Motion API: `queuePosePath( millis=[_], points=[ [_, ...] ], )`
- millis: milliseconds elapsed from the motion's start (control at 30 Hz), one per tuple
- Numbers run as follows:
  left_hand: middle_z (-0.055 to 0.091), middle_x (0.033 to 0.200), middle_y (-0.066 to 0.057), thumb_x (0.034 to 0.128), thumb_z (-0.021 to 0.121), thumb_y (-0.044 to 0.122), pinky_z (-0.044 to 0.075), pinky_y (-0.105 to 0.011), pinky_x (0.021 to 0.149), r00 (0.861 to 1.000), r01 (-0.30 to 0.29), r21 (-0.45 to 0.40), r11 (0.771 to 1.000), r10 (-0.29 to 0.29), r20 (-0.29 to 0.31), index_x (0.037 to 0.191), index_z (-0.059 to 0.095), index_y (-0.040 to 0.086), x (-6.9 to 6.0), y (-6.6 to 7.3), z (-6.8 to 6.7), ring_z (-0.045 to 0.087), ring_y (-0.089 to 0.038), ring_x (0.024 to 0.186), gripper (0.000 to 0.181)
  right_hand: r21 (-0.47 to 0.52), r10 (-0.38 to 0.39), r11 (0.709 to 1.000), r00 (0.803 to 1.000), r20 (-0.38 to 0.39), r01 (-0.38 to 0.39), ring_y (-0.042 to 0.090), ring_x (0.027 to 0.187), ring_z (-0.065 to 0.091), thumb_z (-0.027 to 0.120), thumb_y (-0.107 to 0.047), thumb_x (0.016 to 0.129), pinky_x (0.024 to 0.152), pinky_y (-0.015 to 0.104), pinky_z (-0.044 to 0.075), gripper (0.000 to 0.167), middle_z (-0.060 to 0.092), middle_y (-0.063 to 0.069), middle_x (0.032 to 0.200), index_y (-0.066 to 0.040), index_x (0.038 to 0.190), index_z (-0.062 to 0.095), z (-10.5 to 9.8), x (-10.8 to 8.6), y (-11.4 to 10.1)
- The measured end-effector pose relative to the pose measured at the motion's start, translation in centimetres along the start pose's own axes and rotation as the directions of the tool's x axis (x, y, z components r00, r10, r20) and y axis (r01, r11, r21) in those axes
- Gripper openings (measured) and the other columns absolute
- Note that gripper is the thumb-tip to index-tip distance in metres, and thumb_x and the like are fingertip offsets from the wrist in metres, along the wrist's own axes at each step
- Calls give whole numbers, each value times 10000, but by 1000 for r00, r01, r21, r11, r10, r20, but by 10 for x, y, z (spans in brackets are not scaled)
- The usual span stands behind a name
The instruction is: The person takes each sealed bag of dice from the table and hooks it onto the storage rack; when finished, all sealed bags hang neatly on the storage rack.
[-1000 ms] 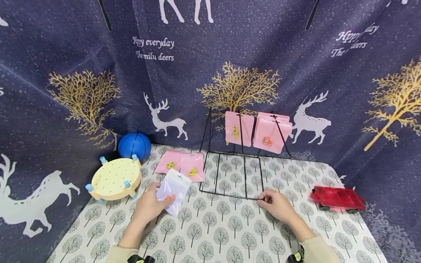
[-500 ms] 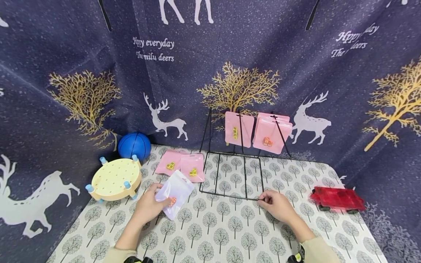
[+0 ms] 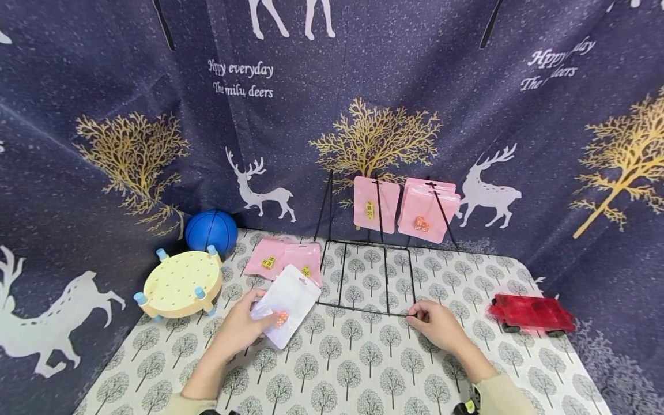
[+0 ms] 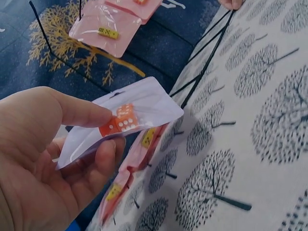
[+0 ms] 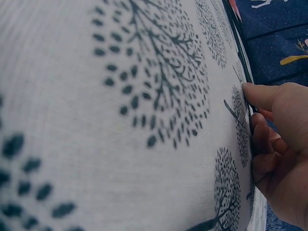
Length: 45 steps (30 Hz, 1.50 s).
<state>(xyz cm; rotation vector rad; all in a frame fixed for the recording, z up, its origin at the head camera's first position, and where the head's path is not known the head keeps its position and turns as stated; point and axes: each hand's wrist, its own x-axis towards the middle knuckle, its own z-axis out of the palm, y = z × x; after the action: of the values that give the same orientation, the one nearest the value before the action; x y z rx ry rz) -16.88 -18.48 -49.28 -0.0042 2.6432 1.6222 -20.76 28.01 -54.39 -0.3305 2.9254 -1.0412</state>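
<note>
My left hand (image 3: 240,327) pinches a pale lilac zip bag (image 3: 298,297) by its side, between thumb and fingers. Orange dice (image 4: 126,118) show through the clear front of that bag in the left wrist view. With its fingers at the front right corner of a black wire rack (image 3: 363,310), my right hand (image 3: 437,324) grips the wire. Pink bags hang from the rack's prongs: one with yellow dice (image 3: 370,210), others with orange dice (image 3: 421,223) showing in the front one. Behind the lilac bag, two pink bags (image 3: 264,253) with yellow dice lie on the table, partly covered.
A pale yellow round stool (image 3: 183,282) with blue feet lies upturned at the left. Behind it sits a blue ball (image 3: 211,231). At the right is a red toy car (image 3: 531,313). A dark deer-print curtain (image 3: 290,115) backs the tree-print tablecloth (image 3: 353,369).
The lilac bag has shifted right and tilted clockwise in my left hand, covering more of the right-hand pink bag on the table. My right hand stays on the rack corner.
</note>
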Motion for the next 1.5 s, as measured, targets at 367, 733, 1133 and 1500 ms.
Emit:
queuePosePath(
  millis=[367,733,1133,1500],
  points=[
    [685,980,-42,859,857,172,558,-368,694,991,-121,-76,990,124,43,1198,639,171,-2,16,19,658,-209,803,403,-1,-16,1000,1000,-10,16,84,642,510,812,-258,919,623,265,447,102,573,-97,762,-203,917,726,1,0,0],
    [685,1014,-127,911,794,101,618,-399,668,938,-286,-266,921,326,120,1251,596,95,1,39,42,698,-266,807,394,4,-12,1000,1000,-7,12,82,632,505,809,-260,927,619,265,442,109,571,-94,758,-186,919,730,0,0,-1],
    [666,1103,-160,931,741,29,631,-420,715,881,-375,-423,825,459,115,1243,552,40,1,67,66,708,-288,909,365,1,-20,1000,1000,-12,20,81,638,502,809,-240,925,623,265,440,108,567,-88,758,-162,919,735,-1,0,-4],
    [661,1158,-136,915,768,20,620,-392,790,850,-454,-471,756,526,25,1250,565,61,5,89,90,678,-257,994,394,-5,-16,1000,1000,-21,16,84,637,497,814,-235,921,621,269,434,99,561,-88,756,-185,908,729,0,-1,-2]
  ],
)
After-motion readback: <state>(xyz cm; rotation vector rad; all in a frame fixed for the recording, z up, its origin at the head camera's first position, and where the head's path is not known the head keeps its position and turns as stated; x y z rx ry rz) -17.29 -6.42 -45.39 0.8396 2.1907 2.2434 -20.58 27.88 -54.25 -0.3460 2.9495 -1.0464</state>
